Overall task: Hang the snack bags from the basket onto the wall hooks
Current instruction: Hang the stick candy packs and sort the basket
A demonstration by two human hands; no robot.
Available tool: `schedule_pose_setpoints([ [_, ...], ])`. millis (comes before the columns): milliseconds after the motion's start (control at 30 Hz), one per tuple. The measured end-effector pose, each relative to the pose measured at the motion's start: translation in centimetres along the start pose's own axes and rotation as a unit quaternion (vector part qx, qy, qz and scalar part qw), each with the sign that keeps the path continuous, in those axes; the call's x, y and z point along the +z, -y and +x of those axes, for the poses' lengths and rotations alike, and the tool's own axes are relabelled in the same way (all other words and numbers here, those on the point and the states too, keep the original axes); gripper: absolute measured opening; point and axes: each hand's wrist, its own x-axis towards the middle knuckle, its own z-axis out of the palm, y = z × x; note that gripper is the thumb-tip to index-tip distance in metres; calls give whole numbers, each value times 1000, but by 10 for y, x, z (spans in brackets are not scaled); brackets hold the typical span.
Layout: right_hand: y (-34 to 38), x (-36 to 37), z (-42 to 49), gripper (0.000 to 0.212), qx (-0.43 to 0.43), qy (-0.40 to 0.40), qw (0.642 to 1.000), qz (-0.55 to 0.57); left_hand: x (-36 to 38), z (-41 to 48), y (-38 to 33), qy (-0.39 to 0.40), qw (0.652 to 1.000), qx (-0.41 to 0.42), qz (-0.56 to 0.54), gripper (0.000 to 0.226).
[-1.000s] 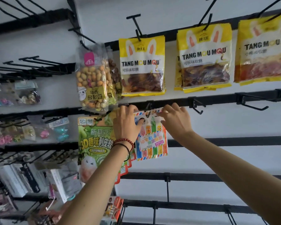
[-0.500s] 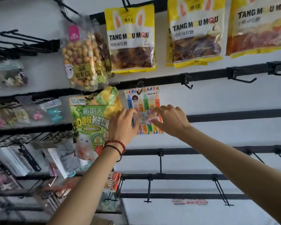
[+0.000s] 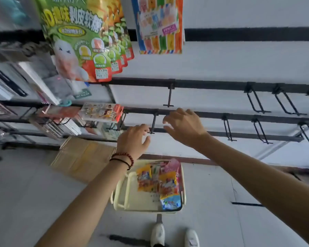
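Nearest, at the bottom edge of the view, a pair of white shoes (image 3: 157, 235) stands on the pale floor (image 3: 34, 193). Just beyond them a cream basket (image 3: 120, 189) sits on the floor close to the foot of the wall. The snack bags (image 3: 161, 182), yellow, red and pink, lie heaped along its right side, with a blue bag (image 3: 170, 202) in its near right corner; the left half of the basket floor is bare. A flattened sheet of cardboard (image 3: 82, 157) lies on the floor to the left of the basket, against the wall's foot.

Above the basket both arms reach forward. The left grip (image 3: 132, 139), with a red bead bracelet (image 3: 123, 156) and a dark band at the wrist, has its fingers loosely curled and holds nothing. The right grip (image 3: 184, 127) is spread apart, fingers relaxed, and is also empty. Between the two, a black hook (image 3: 152, 123) sticks out from a black rail (image 3: 239, 115) on the white wall; neither grip clearly touches it.

Farther up, more bare hooks (image 3: 257, 102) line the rails to the right. At the top edge hang a large green bag (image 3: 82, 41) and, just to its right, a striped colourful bag (image 3: 159, 25)
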Motion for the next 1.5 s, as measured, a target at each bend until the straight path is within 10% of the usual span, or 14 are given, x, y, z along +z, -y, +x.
schedule_pose_setpoints([
  [733,-31,313,-55,46,59,341,937,53,277,-105,132,175,961,-191,-98,23],
  [1333,-39,469,-32,47,67,307,948,49,453,-51,123,196,932,-193,-236,42],
  [1500,-36,488,-28,51,117,325,938,39,472,-48,145,280,934,-205,-83,58],
])
